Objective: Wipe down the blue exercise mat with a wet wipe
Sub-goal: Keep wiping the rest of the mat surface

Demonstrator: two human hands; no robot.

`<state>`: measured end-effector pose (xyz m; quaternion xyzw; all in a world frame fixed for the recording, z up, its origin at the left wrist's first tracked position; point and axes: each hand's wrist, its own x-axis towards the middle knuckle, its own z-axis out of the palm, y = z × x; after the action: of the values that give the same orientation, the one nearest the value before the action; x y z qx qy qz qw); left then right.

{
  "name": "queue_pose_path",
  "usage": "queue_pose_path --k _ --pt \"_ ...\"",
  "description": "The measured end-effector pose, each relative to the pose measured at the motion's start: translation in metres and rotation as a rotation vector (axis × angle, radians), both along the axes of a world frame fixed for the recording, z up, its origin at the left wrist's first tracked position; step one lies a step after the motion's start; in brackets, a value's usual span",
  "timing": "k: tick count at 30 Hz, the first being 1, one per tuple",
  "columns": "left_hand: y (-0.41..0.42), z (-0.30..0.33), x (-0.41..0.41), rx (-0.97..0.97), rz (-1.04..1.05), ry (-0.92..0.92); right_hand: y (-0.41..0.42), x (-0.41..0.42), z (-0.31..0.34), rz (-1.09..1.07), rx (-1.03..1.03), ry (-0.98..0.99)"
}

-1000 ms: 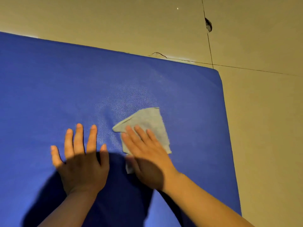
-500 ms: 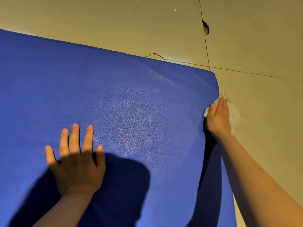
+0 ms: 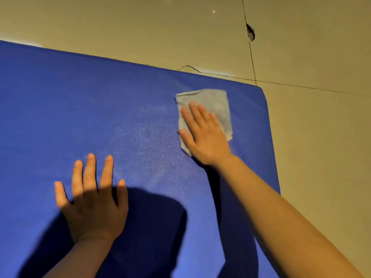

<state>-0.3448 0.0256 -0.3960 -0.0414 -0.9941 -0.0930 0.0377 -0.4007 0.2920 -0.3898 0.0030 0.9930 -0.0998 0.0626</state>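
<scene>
A blue exercise mat [image 3: 60, 109] lies flat on the tiled floor [image 3: 321, 137]. The left hand [image 3: 91, 199], fingers spread, braces it, likely against sliding. Ahead and right, the right hand [image 3: 202, 133] presses a wet wipe [image 3: 212, 101] flat near the mat's far corner.

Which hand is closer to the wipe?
Right. The right hand presses flat on the wipe; the left hand rests on the blue mat, apart from it.
</scene>
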Motion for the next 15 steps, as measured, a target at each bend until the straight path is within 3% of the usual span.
queue_pose_path --k 5,10,12,15 --pt "-0.001 -0.003 0.002 0.020 -0.019 0.014 0.137 -0.008 -0.007 -0.582 0.086 -0.140" --pt "-0.003 -0.010 0.003 0.004 -0.049 0.088 0.107 -0.010 0.001 -0.907 0.005 -0.081" --pt "-0.004 -0.011 0.003 -0.001 -0.054 0.093 0.068 -0.013 0.006 -0.782 0.030 -0.025" --pt "-0.005 -0.010 0.004 0.012 -0.042 0.072 -0.005 -0.022 0.006 -0.243 -0.021 -0.012"
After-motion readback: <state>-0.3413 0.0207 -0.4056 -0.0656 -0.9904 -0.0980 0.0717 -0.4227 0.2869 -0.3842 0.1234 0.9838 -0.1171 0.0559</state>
